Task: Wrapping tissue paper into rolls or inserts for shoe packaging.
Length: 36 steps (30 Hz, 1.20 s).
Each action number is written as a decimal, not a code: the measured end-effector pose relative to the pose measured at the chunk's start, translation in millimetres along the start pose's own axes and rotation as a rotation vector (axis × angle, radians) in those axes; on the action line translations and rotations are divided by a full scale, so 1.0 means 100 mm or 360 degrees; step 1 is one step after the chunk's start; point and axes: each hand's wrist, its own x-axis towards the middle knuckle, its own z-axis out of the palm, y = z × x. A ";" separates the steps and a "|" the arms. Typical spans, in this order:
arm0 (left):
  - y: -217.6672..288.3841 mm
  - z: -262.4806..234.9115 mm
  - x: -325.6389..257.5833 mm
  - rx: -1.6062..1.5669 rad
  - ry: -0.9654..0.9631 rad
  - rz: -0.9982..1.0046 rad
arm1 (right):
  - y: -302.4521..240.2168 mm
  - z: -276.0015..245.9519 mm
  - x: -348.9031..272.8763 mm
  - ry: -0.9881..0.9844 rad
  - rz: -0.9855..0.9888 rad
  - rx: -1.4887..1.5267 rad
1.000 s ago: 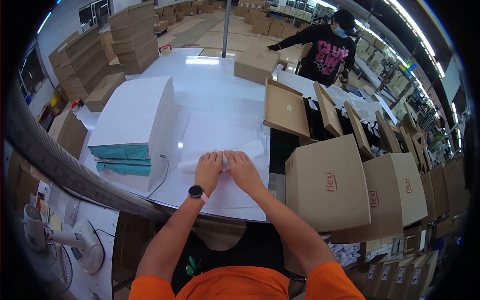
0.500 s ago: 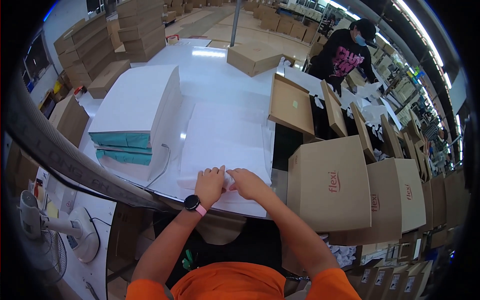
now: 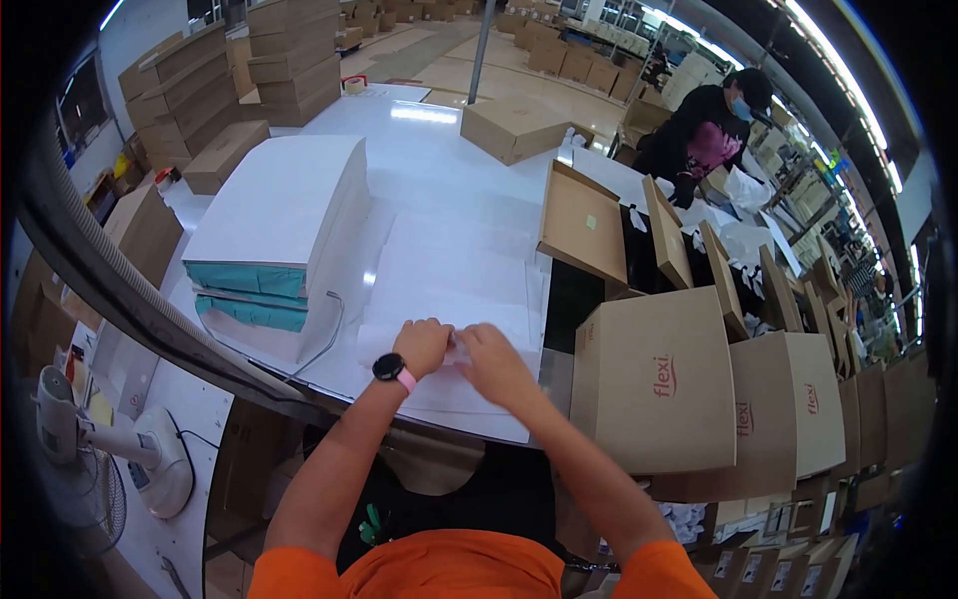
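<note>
White tissue paper [image 3: 454, 265] lies in thin sheets along the front part of a white table. At its near end, a bunched, crumpled bit of that paper shows between my two hands. My left hand [image 3: 424, 344], below a dark watch with a pink strap, is curled with its knuckles up and grips the paper. Close beside it my right hand [image 3: 492, 364] has its fingers bent and pinched on the same bunched paper. Whether anything is wrapped inside the paper cannot be seen.
A tall stack of white paper [image 3: 284, 195] with teal wrapping stands left on the table [image 3: 404, 150]. A bent metal rod lies beside it. Open brown cartons [image 3: 654, 419] line the right. A closed box [image 3: 514, 125] sits farther back. Another person [image 3: 699, 135] works at the far right.
The right hand has shifted slightly, its fingers now more curled over the paper. My left hand has turned a little, fingers tucked in. The other person leans differently, handling white material.
</note>
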 end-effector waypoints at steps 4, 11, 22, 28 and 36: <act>0.06 -0.08 0.14 0.0020 -0.0089 0.0046 | -0.01 0.16 -0.04 0.0374 -0.0069 -0.0240; 0.22 0.12 0.08 0.0011 0.0444 0.0045 | 0.49 0.12 0.48 -0.0013 0.0098 -0.0233; 0.61 -0.07 -0.28 -0.0562 0.1103 -0.0085 | 0.34 0.28 0.32 0.0546 -0.0072 -0.0425; 0.63 0.53 -1.08 -0.2127 0.0880 -0.0625 | 0.36 0.19 0.54 -0.0003 0.0296 -0.0238; 0.46 0.29 -1.71 -0.2882 0.0095 -0.0145 | -0.60 0.06 -0.98 -0.0630 0.0606 0.1823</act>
